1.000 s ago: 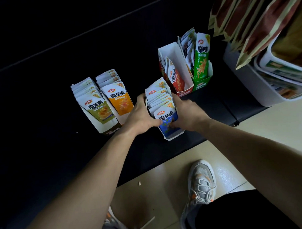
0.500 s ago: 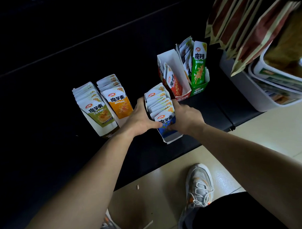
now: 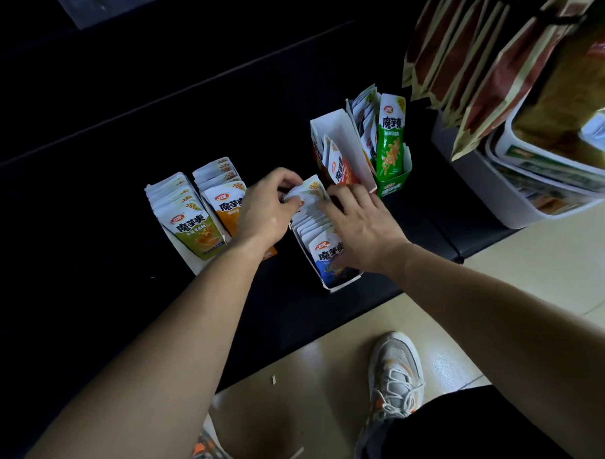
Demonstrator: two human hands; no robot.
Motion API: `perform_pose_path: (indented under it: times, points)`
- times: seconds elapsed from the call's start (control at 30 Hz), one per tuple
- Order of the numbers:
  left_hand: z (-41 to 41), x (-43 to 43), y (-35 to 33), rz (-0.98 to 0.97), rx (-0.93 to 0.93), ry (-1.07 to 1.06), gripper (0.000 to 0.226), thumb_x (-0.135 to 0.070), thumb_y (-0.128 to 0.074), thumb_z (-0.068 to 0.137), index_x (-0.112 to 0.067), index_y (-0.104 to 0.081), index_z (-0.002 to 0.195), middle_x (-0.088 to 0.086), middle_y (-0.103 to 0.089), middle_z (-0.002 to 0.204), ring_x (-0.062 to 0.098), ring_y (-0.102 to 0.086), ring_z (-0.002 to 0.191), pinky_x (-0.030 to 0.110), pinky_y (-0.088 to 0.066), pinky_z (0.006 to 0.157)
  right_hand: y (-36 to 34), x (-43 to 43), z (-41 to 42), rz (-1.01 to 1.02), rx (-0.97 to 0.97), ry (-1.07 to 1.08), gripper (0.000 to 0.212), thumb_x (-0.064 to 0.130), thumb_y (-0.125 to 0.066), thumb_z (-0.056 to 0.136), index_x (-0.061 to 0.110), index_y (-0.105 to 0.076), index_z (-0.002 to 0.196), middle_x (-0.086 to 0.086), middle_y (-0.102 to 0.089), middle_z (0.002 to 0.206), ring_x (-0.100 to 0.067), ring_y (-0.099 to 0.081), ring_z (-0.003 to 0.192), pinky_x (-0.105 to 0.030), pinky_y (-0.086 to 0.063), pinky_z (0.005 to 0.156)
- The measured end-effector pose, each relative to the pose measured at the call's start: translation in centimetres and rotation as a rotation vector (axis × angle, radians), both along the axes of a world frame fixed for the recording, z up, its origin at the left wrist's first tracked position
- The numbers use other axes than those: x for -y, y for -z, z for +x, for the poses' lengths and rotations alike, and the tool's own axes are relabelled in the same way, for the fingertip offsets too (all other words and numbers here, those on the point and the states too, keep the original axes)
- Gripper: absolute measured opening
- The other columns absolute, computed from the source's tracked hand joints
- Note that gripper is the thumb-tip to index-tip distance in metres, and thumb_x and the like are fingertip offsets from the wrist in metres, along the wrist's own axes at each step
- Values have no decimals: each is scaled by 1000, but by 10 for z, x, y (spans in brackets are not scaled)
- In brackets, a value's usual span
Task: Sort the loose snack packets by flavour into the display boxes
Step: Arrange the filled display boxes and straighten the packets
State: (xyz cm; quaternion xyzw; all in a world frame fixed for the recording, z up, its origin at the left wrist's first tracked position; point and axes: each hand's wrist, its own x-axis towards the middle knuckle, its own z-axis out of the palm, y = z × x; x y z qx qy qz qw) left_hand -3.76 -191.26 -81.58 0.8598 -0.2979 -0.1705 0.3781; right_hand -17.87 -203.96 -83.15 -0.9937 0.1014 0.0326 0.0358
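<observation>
Shifted rearward along the blue box [image 3: 340, 281], left hand [image 3: 266, 210] pinches a packet [image 3: 308, 191], right hand [image 3: 362, 227] lies open-fingered

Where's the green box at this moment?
Head view, right of centre on the dark counter: the green box stands right beside the red box on its left, with a white tub further right.
</observation>
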Motion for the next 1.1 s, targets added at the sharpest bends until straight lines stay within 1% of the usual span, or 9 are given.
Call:
perform_pose_path:
  times: [0.13, 0.3, 0.37, 0.47, 0.53, 0.67, 0.8, 0.9, 1.1]
  points:
    - [5, 5, 2, -19, 37, -26, 13, -22, -72, 90, -27, -64, 99, -15, -64, 92, 7, -65, 83, 27, -55, 76, 2, 1, 4, -150, 67, -100, 114, 57, -90, 50, 15, -40, 143, -9, -36, 146, -35, -33, 134, -49, -36, 107]
    - [12, 10, 2, 2, 67, -73, 7, -24, -71, 91, -29, -66, 93, -17, -66, 83, -3, -63, 78, 12, -44, 68, 8, -2, 9, -201, -49, -205, 125, 63, -84, 60, 12, -23, 156, -6, -33, 155, -30, -18, 149, -46, -24, 118]
    - [12, 10, 4, -6, 21, -84, 9, -25, -71, 91, -32, -65, 92, -19, -66, 82, -6, -62, 78, 14, -45, 70, 8, -4, 10, -234, -70, -188, 131, 66, -84, 57, 12, -19, 157, -7, -31, 156, -31, -18, 148, -47, -27, 116]
    - [14, 6, 8, -43, -44, -97, 13, -24, -71, 91, -36, -64, 91, -20, -67, 82, -2, -65, 83, 26, -52, 82, 5, -9, 15, -260, -113, -183, 132, 66, -86, 54, 12, -20, 155, -9, -33, 148, -33, -26, 139, -47, -28, 111]
    - [16, 4, 10, -54, -64, -92, 13, -25, -71, 91, -36, -65, 93, -19, -68, 83, 1, -65, 86, 31, -53, 85, 4, -12, 18, -246, -133, -187, 122, 63, -87, 55, 12, -29, 149, -10, -37, 140, -32, -33, 132, -48, -27, 111]
    - [16, 3, 9, -54, -62, -83, 11, -26, -71, 91, -35, -65, 95, -20, -68, 82, -4, -64, 85, 32, -54, 87, 3, -13, 23, -205, -169, -204, 99, 60, -86, 58, 15, -41, 135, -6, -46, 134, -27, -42, 126, -44, -28, 107]
    - [18, 2, 7, -51, -86, -65, 11, -27, -70, 92, -35, -65, 95, -17, -70, 85, 1, -66, 88, 36, -54, 89, 0, -9, 23, -199, -201, -219, 90, 61, -85, 59, 15, -43, 124, -1, -60, 120, -23, -57, 111, -39, -29, 99]
    - [16, 2, 6, -43, -61, -75, 15, -29, -70, 92, -35, -63, 105, -16, -71, 90, 4, -66, 89, 30, -53, 84, 1, -7, 18, -174, -179, -228, 87, 59, -86, 59, 16, -45, 122, -1, -62, 117, -23, -58, 107, -39, -28, 94]
    - [15, 1, 4, -30, 8, -18, 7, -27, -69, 92, -28, -74, 98, -15, -68, 89, 3, -65, 89, 29, -55, 86, 9, -8, 5, -179, 2, -210, 85, 46, -96, 38, 11, -56, 106, -3, -63, 95, -26, -61, 86, -42, -29, 87]
